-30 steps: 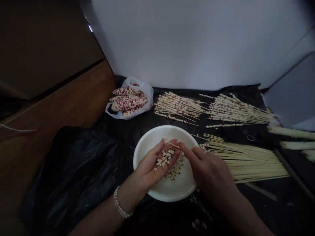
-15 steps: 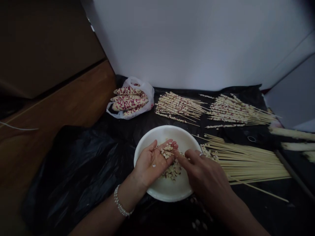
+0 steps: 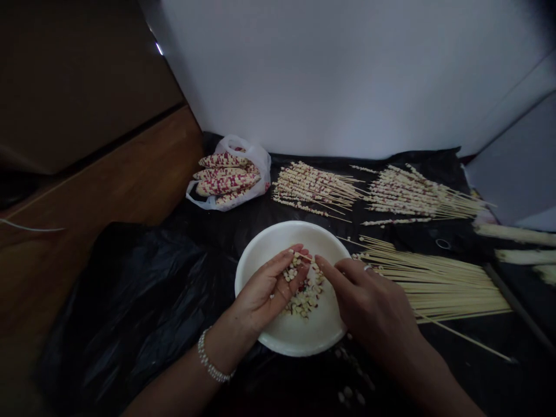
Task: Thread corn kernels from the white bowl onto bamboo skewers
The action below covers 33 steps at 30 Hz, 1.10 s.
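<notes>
My left hand (image 3: 256, 295) is palm up over the white bowl (image 3: 256, 258), cupped around a small heap of pale corn kernels (image 3: 291, 273). Its thumb is bent in, with the tip against a kernel at the fingertips. A thin bamboo skewer (image 3: 305, 256) is pinched in my right hand (image 3: 373, 301) and points left, its tip at my left thumb. Most of its length is hidden by the right hand. More corn kernels (image 3: 304, 305), pale with some dark red, lie in the bowl below both hands.
A plastic bag (image 3: 261, 156) with several speckled corn cobs (image 3: 228, 184) is at the back left. Two piles of kernel-threaded skewers (image 3: 313, 185) lie behind the bowl. Bare skewers (image 3: 452, 284) spread at right, near pale stalks (image 3: 516, 233). Black plastic sheeting (image 3: 147, 313) covers the floor.
My left thumb has folded in toward the fingertips from an open palm. My right hand has drawn slightly right, and the skewer tip now meets the left thumb.
</notes>
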### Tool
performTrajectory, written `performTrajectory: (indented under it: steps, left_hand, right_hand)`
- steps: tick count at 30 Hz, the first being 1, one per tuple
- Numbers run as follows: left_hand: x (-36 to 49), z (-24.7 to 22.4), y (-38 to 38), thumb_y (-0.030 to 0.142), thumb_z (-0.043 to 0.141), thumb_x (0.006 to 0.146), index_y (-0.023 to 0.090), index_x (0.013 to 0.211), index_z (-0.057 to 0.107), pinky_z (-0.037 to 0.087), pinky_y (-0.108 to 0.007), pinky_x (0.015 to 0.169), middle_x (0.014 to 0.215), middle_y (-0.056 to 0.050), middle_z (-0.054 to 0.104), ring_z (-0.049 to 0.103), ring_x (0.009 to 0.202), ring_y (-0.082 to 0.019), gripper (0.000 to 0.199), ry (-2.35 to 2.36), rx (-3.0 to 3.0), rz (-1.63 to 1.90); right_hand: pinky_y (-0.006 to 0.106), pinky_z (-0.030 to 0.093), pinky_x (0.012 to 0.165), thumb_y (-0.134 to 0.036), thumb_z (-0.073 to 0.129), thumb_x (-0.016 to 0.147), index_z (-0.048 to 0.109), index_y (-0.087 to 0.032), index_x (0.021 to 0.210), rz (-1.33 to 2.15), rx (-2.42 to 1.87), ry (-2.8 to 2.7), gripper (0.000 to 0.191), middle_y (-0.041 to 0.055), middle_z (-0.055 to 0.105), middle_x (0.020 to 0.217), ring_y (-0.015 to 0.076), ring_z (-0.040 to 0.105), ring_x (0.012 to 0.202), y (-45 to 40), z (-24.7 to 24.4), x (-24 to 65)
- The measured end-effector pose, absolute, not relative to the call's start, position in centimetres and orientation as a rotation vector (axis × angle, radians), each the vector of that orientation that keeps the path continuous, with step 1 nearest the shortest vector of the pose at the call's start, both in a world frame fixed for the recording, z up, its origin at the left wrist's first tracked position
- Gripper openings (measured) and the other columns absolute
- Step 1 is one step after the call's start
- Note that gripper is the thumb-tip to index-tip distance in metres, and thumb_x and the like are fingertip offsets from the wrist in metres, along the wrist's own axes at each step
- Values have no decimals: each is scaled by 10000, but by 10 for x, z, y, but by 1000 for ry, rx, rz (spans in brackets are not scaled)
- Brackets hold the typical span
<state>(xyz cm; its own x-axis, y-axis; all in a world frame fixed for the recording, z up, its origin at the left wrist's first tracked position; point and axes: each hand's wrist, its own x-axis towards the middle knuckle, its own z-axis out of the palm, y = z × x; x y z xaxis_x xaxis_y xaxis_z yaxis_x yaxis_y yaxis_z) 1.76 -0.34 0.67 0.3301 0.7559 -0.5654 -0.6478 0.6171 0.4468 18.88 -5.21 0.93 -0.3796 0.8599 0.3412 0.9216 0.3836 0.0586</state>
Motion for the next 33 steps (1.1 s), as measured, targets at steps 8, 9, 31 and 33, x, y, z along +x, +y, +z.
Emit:
performTrajectory:
  steps: [8, 9, 31, 33]
  left_hand:
    - [17, 11, -5, 55, 599, 797, 145, 912, 696, 499, -205, 836, 894, -41, 712, 652, 825, -107, 176, 883, 225, 929]
    - [17, 12, -5, 63, 600, 798, 146, 920, 699, 497, -207, 839, 912, -44, 711, 650, 829, -109, 177, 889, 243, 930]
    - [18, 10, -6, 107, 615, 803, 136, 939, 709, 483, -214, 856, 966, -64, 701, 640, 847, -118, 168, 877, 256, 919]
    - [17, 9, -6, 143, 604, 820, 139, 973, 702, 489, -226, 851, 975, -70, 696, 639, 851, -127, 182, 849, 254, 922]
  right_hand:
    - [254, 380, 534, -37, 428, 810, 547, -207, 1274, -394, -1498, -2330, 508, 55, 644, 866, 127, 556, 631, -52, 9, 189]
    - [254, 379, 532, -37, 429, 810, 546, -207, 1274, -390, -1493, -2335, 508, 55, 644, 866, 125, 554, 629, -52, 9, 189]
    - [256, 371, 526, -25, 432, 789, 562, -222, 1255, -366, -1549, -2350, 522, 49, 648, 849, 125, 559, 616, -53, 11, 187]
    - [253, 371, 529, -32, 440, 785, 564, -221, 1253, -363, -1549, -2343, 520, 50, 650, 858, 123, 557, 621, -53, 11, 187]
